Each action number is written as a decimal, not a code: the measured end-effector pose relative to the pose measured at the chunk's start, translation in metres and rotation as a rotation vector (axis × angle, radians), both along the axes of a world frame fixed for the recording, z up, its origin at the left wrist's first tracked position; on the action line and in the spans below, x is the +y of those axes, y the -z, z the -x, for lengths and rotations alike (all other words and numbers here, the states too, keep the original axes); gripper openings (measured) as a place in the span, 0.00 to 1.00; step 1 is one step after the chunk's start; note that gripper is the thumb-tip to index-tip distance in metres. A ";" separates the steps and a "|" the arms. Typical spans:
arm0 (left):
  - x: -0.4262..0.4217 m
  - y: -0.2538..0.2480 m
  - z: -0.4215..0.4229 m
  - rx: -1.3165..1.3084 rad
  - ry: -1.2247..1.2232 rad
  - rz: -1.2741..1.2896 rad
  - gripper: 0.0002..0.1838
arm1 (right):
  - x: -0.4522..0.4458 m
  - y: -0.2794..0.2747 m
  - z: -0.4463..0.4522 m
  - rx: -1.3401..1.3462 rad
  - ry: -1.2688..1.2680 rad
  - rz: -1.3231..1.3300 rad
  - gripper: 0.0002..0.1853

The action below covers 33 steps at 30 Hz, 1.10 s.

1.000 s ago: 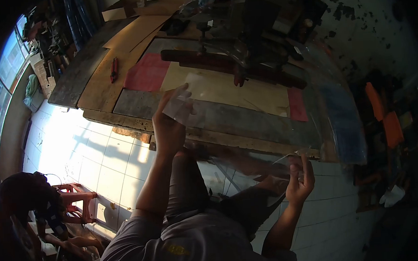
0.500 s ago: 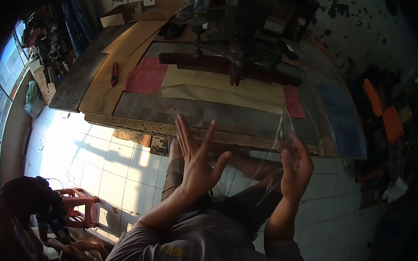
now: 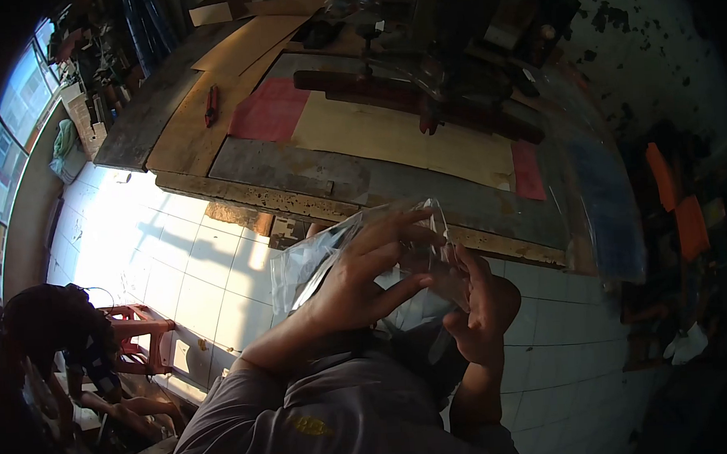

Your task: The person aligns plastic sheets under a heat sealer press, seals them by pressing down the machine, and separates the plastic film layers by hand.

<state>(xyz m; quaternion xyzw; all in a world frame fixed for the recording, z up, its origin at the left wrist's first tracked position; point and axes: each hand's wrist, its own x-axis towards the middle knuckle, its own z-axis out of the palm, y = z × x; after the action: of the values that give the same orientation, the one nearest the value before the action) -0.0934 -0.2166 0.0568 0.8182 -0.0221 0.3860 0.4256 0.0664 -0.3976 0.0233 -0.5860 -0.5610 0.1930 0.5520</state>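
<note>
A thin, see-through plastic sheet (image 3: 294, 273) hangs loosely in front of my body, creased and shiny. My left hand (image 3: 370, 268) reaches across it, fingers stretched to the right and thumb held apart; they touch the plastic near its upper right edge. Facing it, my right hand (image 3: 479, 307) has its fingers and thumb bent around the right part of the plastic. The exact grip there is partly obscured by glare and shade.
Beyond my hands is a worktable (image 3: 262, 171) bearing a cream sheet (image 3: 391, 131), pink pieces (image 3: 267, 109) and a dark press-like machine (image 3: 430, 92). A red cutter (image 3: 212, 106) lies on cardboard. At lower left, a person (image 3: 91, 356) sits near a red stool (image 3: 139, 337).
My left hand has moved right and down toward my right hand, its fingers turning sideways. My right hand has shifted slightly left and lower. The plastic now bunches to the left of my left hand.
</note>
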 end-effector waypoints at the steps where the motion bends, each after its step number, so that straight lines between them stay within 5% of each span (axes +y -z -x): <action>1: 0.003 -0.001 0.004 -0.013 0.008 0.032 0.10 | -0.001 0.010 -0.011 0.034 -0.073 -0.039 0.47; 4: 0.013 0.002 0.015 -0.018 0.056 0.112 0.09 | -0.020 0.033 -0.030 0.421 -0.219 0.260 0.57; 11: 0.028 0.009 0.026 -0.033 0.121 0.072 0.12 | -0.023 0.099 -0.038 0.526 -0.391 0.718 0.56; 14: 0.029 0.005 0.023 -0.086 0.109 0.097 0.19 | -0.025 0.139 -0.024 0.675 -0.462 0.610 0.53; 20: 0.033 0.004 0.026 -0.079 0.151 0.050 0.16 | -0.030 0.191 -0.004 0.967 -0.562 0.328 0.51; 24: 0.031 0.005 0.024 -0.085 0.188 0.056 0.17 | -0.012 0.131 0.012 0.996 -0.593 0.303 0.52; 28: 0.029 0.006 0.022 -0.194 0.263 0.175 0.13 | -0.019 0.151 0.006 0.990 -0.536 0.366 0.49; 33: 0.026 -0.003 0.019 -0.315 0.359 0.368 0.13 | -0.029 0.163 -0.003 1.022 -0.304 0.252 0.23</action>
<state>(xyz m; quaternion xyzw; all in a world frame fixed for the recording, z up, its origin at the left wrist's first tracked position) -0.1121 -0.1906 0.0598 0.6403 -0.1617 0.4245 0.6194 0.0690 -0.4267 -0.1398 -0.3916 -0.2723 0.5962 0.6458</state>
